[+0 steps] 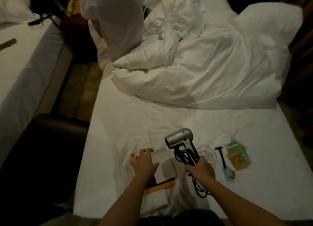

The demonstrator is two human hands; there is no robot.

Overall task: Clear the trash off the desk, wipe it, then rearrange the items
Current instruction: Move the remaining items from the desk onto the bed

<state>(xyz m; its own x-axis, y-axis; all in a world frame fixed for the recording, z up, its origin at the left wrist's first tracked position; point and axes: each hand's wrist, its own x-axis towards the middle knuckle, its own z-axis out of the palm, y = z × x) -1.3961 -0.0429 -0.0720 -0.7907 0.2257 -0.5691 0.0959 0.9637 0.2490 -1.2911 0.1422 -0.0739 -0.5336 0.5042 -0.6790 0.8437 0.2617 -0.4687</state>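
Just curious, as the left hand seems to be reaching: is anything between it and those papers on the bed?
Nothing visible. The left hand hovers, fingers spread, right over the papers; the hair dryer, gripped by the right hand, is beside them, not in between.

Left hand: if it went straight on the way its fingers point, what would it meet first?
Past the left hand lies bare bed sheet; the crumpled duvet would be first. The hair dryer sits to the right, probably outside that line, though depth is unclear.
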